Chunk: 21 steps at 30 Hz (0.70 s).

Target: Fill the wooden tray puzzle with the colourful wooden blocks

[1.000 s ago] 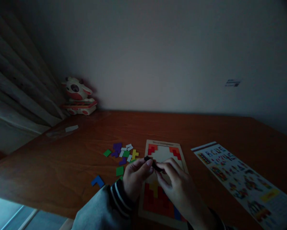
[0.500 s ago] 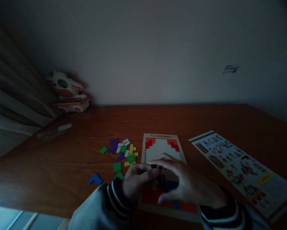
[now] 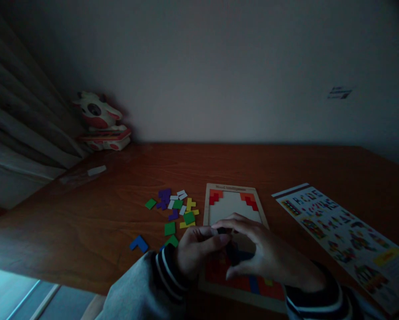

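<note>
Between the thumb and fingers of my left hand (image 3: 202,246) is a small dark puzzle piece (image 3: 222,231), mostly covered. My right hand (image 3: 256,242) curves over from the right, its fingertips at that piece and its thumb spread well below. Under both hands lies a wooden puzzle board (image 3: 206,209) with a pale floor. Red and orange pieces (image 3: 249,200) fill its upper corners; red, blue and yellow ones show in the lower part. Dark blue shapes between my right thumb and fingers are too shadowed to separate clearly.
Loose purple (image 3: 165,194), white, green (image 3: 169,229) and yellow pieces lie left of the board, with a blue L-shaped piece (image 3: 139,243) nearer me. A printed pattern sheet (image 3: 339,235) lies on the right. A cow figure (image 3: 101,122) stands at the back left.
The view has shifted slightly, so everything on the table appears a little further right. Both hands keep nearly the same pose around the dark piece.
</note>
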### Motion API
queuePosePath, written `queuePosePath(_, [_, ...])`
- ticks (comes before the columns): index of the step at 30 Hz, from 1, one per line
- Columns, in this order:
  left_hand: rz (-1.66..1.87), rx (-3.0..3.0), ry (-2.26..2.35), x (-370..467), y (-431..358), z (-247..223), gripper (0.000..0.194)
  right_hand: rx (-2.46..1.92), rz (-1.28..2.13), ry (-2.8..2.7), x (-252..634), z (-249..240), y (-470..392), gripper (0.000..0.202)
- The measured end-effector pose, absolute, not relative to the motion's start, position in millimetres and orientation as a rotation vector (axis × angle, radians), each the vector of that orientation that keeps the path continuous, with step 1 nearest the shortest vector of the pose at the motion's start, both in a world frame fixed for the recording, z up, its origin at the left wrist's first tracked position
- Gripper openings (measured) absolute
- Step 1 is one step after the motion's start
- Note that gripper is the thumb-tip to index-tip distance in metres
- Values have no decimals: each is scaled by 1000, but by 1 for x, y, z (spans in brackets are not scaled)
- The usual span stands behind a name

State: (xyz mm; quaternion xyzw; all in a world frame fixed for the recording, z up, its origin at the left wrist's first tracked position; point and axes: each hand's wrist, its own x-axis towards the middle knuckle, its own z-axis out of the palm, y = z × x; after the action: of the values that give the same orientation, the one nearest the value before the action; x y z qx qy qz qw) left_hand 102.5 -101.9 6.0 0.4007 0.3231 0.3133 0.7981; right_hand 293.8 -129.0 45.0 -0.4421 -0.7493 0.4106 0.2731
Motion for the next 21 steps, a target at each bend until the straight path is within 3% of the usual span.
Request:
queuePosePath(4, [798,1033,710,99,-101,16,33,-1257,1097,-1945,294,47,-130,85])
queuePosePath(10, [977,1354,775,97,-101,18,22,-1337,1215,-1845,294,52,-129,31])
queuePosePath(21, [982,1507,694,99,-99,21,12,-1336,1042,-1921,300,64,-132,15])
